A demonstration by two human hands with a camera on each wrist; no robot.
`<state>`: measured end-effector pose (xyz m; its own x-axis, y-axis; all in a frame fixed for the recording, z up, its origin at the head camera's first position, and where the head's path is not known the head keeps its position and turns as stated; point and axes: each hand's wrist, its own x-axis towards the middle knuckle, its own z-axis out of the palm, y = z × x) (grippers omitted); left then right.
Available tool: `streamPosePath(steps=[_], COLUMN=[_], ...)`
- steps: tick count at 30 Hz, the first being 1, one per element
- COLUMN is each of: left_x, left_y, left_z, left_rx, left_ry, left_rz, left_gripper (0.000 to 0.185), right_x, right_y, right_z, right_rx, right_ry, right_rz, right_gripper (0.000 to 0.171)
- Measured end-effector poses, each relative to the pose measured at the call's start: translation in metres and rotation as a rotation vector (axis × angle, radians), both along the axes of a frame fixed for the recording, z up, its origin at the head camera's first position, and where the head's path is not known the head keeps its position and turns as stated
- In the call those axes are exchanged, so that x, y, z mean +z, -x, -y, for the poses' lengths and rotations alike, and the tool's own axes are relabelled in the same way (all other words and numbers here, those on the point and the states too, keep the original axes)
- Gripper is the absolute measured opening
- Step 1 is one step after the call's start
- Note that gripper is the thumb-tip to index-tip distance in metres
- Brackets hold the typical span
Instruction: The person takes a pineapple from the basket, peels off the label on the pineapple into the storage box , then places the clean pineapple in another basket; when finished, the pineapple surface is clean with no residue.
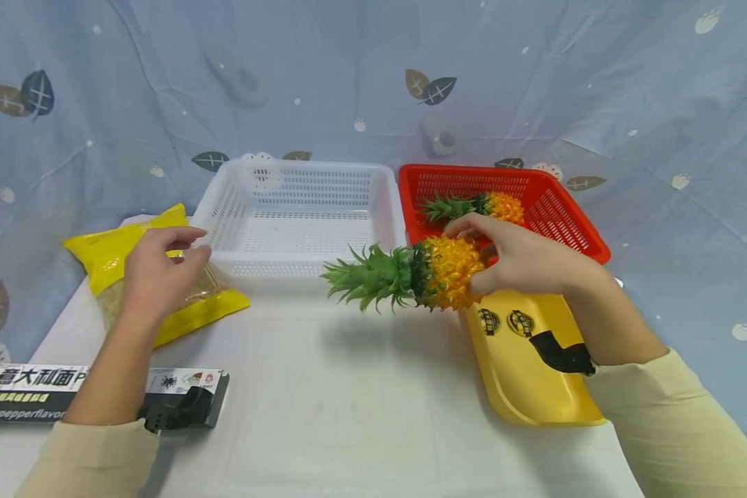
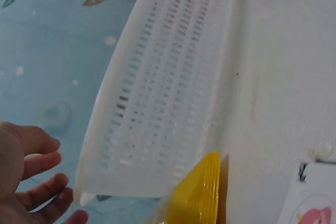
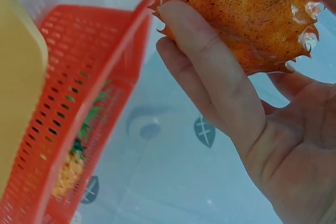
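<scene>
My right hand (image 1: 523, 257) grips a pineapple (image 1: 453, 273) by its orange body, fingers and thumb around the base end. Its green crown points left, and it is held above the white table, in front of the red basket (image 1: 467, 169). In the right wrist view, the fingers lie against the spiky orange skin of the pineapple (image 3: 236, 19). A second pineapple (image 1: 504, 206) lies inside the red basket. My left hand (image 1: 162, 270) holds nothing; its fingers are loosely bent above a yellow bag (image 1: 202, 318) with a clear window. That hand is left of the white basket (image 1: 301, 266).
Below the right forearm sits a yellow tray (image 1: 529, 394) with dark round labels. A black and white box (image 1: 31, 398) with printed lettering lies at the front left, partly behind the left forearm. Patterned blue cloth (image 1: 324, 76) hangs behind the baskets.
</scene>
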<state>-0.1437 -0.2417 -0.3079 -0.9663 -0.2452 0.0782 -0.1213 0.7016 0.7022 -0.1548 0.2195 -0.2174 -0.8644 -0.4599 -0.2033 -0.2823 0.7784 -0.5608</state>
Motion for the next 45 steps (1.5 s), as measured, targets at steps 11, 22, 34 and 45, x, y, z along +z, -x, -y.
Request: streamPosePath(steps=[11, 22, 34, 45], left_x=[-0.014, -0.019, -0.031, -0.031], left_y=[0.012, 0.017, 0.021, 0.022], left_z=[0.020, 0.021, 0.022, 0.023], left_rx=[0.036, 0.062, 0.111, 0.109], left_ry=[-0.042, -0.253, -0.705, -0.824], left_rz=[0.049, 0.158, 0.222, 0.211], left_gripper=[0.072, 0.083, 0.093, 0.100], right_x=[0.006, 0.019, 0.022, 0.011], right_y=[0.016, 0.037, 0.066, 0.087], right_z=[-0.014, -0.040, -0.071, -0.090], right_rx=[-0.087, -0.150, -0.186, -0.213], right_ry=[0.083, 0.078, 0.082, 0.056], right_rz=[0.143, 0.142, 0.146, 0.184], right_gripper=[0.065, 0.068, 0.074, 0.078])
